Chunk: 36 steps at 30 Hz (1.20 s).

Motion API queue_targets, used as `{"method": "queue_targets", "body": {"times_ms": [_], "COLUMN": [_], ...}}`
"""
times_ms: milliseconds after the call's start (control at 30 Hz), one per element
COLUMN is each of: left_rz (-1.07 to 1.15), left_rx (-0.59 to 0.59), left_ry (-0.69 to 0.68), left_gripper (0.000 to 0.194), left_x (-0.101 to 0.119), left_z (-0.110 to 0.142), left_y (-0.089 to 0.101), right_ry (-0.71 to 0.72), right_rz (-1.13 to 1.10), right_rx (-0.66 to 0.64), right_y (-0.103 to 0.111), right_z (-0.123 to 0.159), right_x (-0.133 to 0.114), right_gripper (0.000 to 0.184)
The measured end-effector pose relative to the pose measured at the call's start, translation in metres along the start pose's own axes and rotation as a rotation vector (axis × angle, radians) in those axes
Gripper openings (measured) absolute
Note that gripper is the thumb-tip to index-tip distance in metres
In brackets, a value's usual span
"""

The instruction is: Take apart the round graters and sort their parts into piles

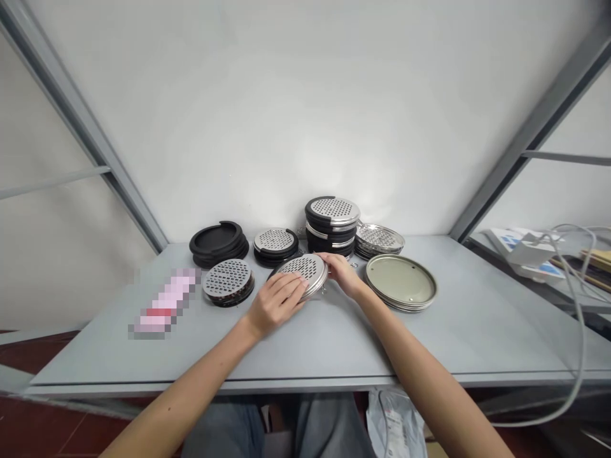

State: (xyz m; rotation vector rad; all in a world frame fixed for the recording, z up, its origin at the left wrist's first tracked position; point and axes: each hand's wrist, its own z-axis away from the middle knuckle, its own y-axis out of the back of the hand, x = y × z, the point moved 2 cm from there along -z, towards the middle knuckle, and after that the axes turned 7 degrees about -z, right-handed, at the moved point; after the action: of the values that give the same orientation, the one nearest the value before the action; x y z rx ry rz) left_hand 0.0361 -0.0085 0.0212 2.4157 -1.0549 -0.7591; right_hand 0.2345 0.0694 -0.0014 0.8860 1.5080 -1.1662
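Between my two hands, just above the table, is a round grater (305,270) with a perforated silver face and a metal rim, tilted toward me. My left hand (278,304) lies over its near left side, fingers bent across the face. My right hand (341,273) grips the far right rim; some of its fingers are hidden. Small metal clips show at the right edge. Right behind stands a tall stack of similar round pieces (333,219) with black and silver rims. A smaller stack (275,242), topped by a perforated disc with a partial black rim, is to the left.
Farther left are black rings (218,242) and stacked perforated discs (228,280). To the right lie metal-rimmed discs (380,238) and olive round lids (401,280). A blurred pink item (167,299) rests on the grey table (334,353). A white cable (581,343) hangs at right.
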Motion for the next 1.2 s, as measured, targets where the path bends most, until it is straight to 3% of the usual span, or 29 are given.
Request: {"method": "queue_targets", "body": {"times_ms": [167,333,533,667,867,1000,1200], "left_rz": [0.136,0.251,0.295,0.334,0.404,0.426,0.435], "left_rx": [-0.032,-0.224,-0.55,-0.671,-0.639,-0.583,-0.523], "left_ry": [0.04,0.048,0.393,0.497,0.512,0.517,0.487], "left_gripper": [0.042,0.053,0.101,0.11,0.108,0.103,0.101], "left_x": [0.004,0.004,-0.014,-0.019,-0.016,-0.016,-0.018], "left_z": [0.012,0.017,0.021,0.032,0.032,0.027,0.025], "left_y": [-0.011,-0.012,-0.011,-0.018,-0.017,-0.011,-0.009], "right_ry": [-0.122,-0.181,-0.13,-0.102,-0.072,-0.138,-0.199], "right_rz": [0.083,0.064,-0.004,0.074,0.13,0.059,-0.032], "right_rx": [0.007,-0.063,-0.035,-0.056,-0.032,-0.072,-0.026], "right_y": [-0.008,-0.009,0.0,0.002,0.002,0.001,0.001], "right_z": [0.0,0.002,-0.001,-0.002,-0.001,0.001,0.003], "right_x": [0.008,0.011,0.008,0.013,0.017,0.015,0.01], "right_gripper": [0.04,0.037,0.042,0.04,0.042,0.041,0.033]}}
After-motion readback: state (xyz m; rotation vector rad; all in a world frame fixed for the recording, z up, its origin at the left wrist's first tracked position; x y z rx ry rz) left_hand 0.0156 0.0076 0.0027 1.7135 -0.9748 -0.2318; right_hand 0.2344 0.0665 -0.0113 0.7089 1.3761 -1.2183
